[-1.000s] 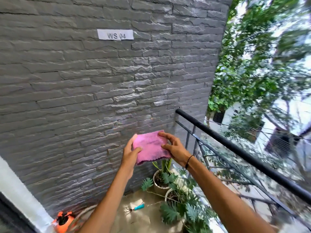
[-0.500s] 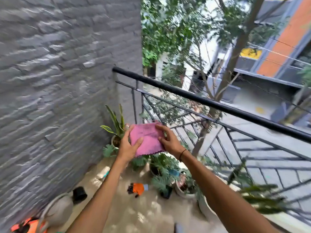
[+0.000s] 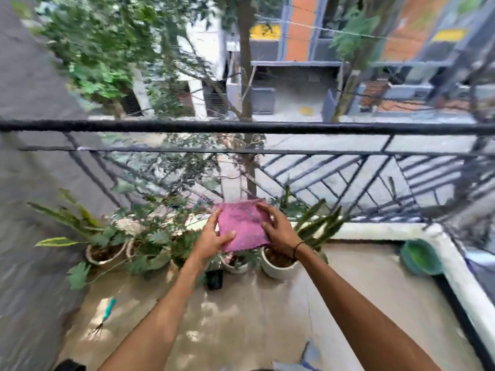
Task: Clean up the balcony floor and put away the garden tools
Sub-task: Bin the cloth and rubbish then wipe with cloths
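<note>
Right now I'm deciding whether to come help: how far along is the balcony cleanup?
Nothing looks finished. In hand: both hands, left and right, hold a folded pink cloth. Left: a teal hand rake and a small black pot lie on the floor.

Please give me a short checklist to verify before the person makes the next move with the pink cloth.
1. Left hand grips the pink cloth: ok.
2. Right hand grips it too: ok.
3. Cloth folded flat, nothing dangling: ok.
4. Cloth on the balcony side of the railing: cannot tell.
5. Hand rake put away: not ok, it lies on the floor.
6. Small black pot upright: cannot tell.
</note>
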